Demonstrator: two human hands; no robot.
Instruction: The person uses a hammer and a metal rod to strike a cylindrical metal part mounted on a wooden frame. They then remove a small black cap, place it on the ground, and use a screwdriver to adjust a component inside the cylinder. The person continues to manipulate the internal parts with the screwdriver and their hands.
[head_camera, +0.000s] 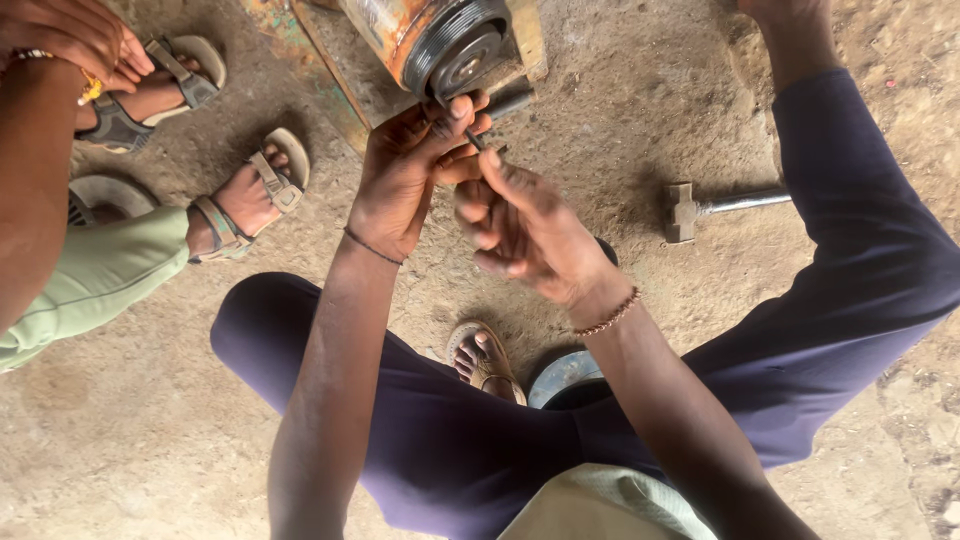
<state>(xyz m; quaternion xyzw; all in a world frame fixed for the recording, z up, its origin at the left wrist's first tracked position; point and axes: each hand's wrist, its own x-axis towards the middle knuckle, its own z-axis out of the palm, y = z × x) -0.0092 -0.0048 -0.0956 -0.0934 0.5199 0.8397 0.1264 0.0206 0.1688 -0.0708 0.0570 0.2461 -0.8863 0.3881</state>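
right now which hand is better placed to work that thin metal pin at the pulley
Likely the right hand: its fingertips already pinch the thin pin, while the left hand is braced against the pulley.

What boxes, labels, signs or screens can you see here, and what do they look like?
None in view: no package, label, sign or screen.
What is there: a rusty orange cylinder with a dark grooved end, at top centre, by both hands.
A grey metal hammer lying on the dirt floor, at right.
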